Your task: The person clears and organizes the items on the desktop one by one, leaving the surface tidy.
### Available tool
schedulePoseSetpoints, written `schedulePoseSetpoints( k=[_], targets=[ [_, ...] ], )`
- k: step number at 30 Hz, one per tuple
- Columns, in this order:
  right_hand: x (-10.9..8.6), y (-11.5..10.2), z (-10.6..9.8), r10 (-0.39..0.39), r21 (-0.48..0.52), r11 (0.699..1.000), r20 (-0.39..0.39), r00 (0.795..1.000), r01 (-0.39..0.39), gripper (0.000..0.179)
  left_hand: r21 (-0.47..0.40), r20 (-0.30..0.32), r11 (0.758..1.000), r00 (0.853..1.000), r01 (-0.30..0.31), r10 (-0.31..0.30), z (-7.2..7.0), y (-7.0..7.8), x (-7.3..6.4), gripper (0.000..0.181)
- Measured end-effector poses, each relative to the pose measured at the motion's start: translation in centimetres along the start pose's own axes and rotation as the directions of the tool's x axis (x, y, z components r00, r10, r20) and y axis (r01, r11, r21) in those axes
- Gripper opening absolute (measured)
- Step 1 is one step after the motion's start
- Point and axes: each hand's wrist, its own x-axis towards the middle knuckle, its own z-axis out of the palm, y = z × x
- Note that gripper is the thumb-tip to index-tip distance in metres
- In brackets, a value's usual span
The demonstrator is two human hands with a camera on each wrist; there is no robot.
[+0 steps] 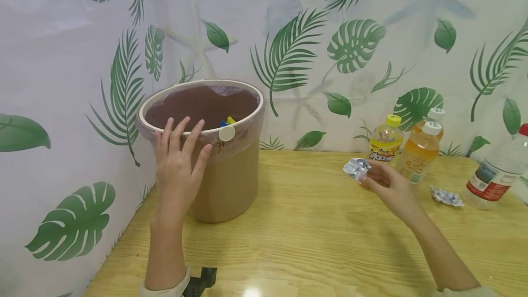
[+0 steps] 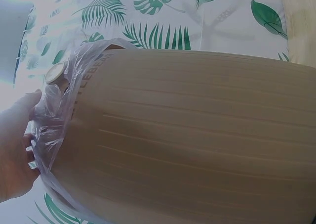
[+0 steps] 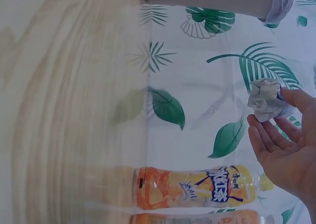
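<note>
A brown trash bin (image 1: 224, 187) with a cream rim and a clear plastic liner (image 2: 52, 120) stands on the table at the left. My left hand (image 1: 177, 162) rests against the near side of its rim, fingers spread and nearly straight, tips at the rim's edge. Something blue and yellow (image 1: 229, 121) shows inside the bin. Over the table at the right, my right hand (image 1: 392, 189) pinches a crumpled ball of silvery paper or foil (image 1: 356, 169) between thumb and fingers. In the right wrist view, this crumpled ball (image 3: 267, 100) is held clear of the table.
Behind my right hand stand a yellow-capped bottle (image 1: 386, 139) and two white-capped orange drink bottles (image 1: 418, 152). Farther right are another crumpled silvery piece (image 1: 447, 196) and a clear red-capped bottle (image 1: 495, 178). A leaf-print covering (image 1: 297, 118) backs the wooden table (image 1: 297, 223).
</note>
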Motion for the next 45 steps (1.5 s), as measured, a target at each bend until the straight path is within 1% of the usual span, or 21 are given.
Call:
schedulePoseSetpoints(
  k=[3, 6, 11, 19, 26, 36, 39, 45],
  targets=[
    [0.4, -0.7, 0.2, 0.0, -0.003, 1.0, 0.012, 1.0, 0.0, 0.048, -0.003, 0.0, 1.0, 1.0, -0.001, 0.001, 0.0, 0.0, 0.0, 0.053],
    [0.8, -1.4, 0.4, -0.004, -0.013, 1.0, 0.006, 1.0, 0.004, 0.047, -0.003, 0.004, 1.0, 1.0, 0.001, -0.001, 0.0, 0.0, -0.1, 0.051],
    [1.5, -2.4, 0.8, -0.031, 0.022, 0.999, 0.01, 0.999, 0.031, 0.047, 0.002, 0.014, 1.0, 1.0, 0.004, -0.004, 0.0, 0.0, -0.1, 0.049],
    [2.7, -4.1, 1.5, -0.086, 0.098, 0.992, 0.031, 0.996, 0.082, 0.043, 0.002, 0.012, 1.0, 1.0, 0.003, -0.003, 0.0, 0.1, 0.0, 0.053],
    [3.7, -5.6, 2.1, -0.125, 0.09, 0.989, 0.033, 0.992, 0.121, 0.043, 0.008, 0.004, 1.0, 1.0, -0.007, 0.007, 0.1, 0.1, 0.1, 0.055],
    [5.2, -7.4, 3.0, -0.18, 0.123, 0.977, 0.047, 0.983, 0.173, 0.041, 0.008, -0.002, 1.0, 1.0, -0.007, 0.007, -0.1, 0.0, 0.1, 0.055],
    [5.4, -8.0, 3.1, -0.172, 0.118, 0.979, 0.049, 0.984, 0.165, 0.042, 0.007, 0.002, 1.0, 1.0, -0.005, 0.005, -0.1, 0.0, 0.1, 0.055],
    [6.1, -9.3, 3.3, -0.128, 0.104, 0.987, 0.065, 0.99, 0.121, 0.045, 0.004, 0.001, 1.0, 1.0, -0.002, 0.002, 0.0, 0.1, 0.1, 0.054]
  ],
)
